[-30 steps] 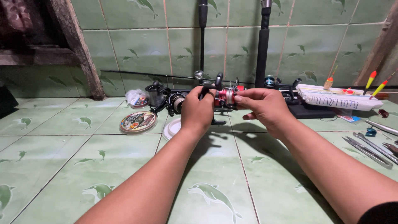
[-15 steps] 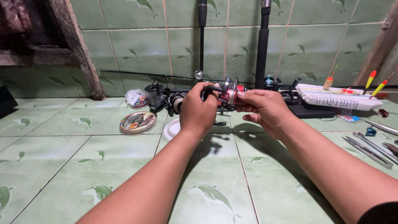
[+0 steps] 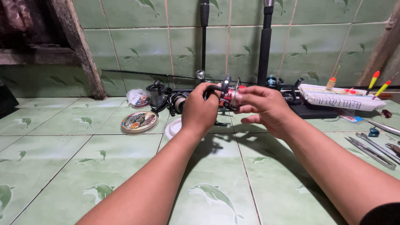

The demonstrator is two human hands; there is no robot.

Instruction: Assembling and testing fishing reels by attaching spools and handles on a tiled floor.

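Seen from the head camera, both forearms reach forward from the bottom edge and meet above the green tiled floor (image 3: 104, 166). The left hand (image 3: 200, 110) is turned with its back to the camera, fingers curled around the body of a fishing reel (image 3: 227, 93), which is held up in the air in the middle of the picture, well clear of the floor. The right hand (image 3: 266, 108) comes in from the right, thumb and forefinger pinched on the reel's red and silver spool, the other fingers loosely bent below it. Both hands are thus closed on the reel.

On the floor to the left of the hands lies a round flat spool of line (image 3: 139, 121) with a colourful printed label on top, and beside it, partly hidden by the left wrist, a white round lid (image 3: 171, 129). Farther back sits a small clear bag (image 3: 138, 98) with coloured contents. To the right, against the wall, rests a long white foam block (image 3: 341, 98) with dark markings along its side, and orange and yellow floats (image 3: 375, 79) stick up behind it. Metal tools (image 3: 375, 150) lie at the right edge.
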